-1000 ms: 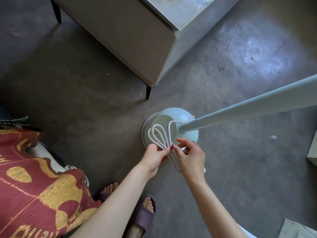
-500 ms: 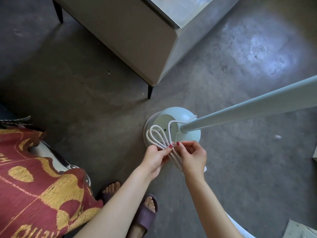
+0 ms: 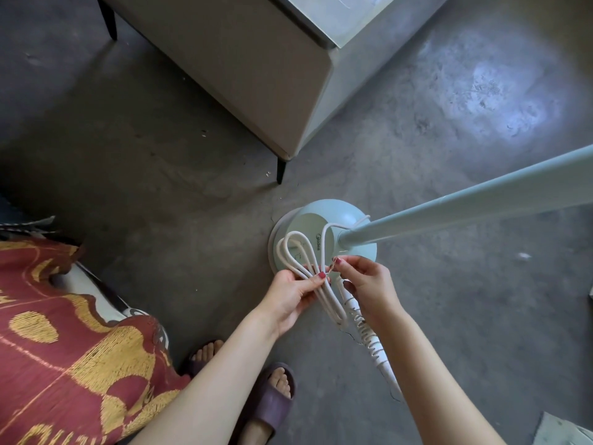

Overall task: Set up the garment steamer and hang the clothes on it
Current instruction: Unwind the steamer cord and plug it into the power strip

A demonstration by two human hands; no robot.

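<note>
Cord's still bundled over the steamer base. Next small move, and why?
Probably peel off the tie the right hand pinches at the bundle's waist. The left hand grips the looped power cord there, so the loops stay gathered above the base and cannot pay out yet.

Head-worn view, steeply downward, seemingly close above floor [image 3: 134,149].

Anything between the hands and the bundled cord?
Nothing visible. The left hand already grips the looped white cord at its pinched middle, and the right hand pinches a small tie at that same spot. The cord is still bundled above the steamer base.
</note>
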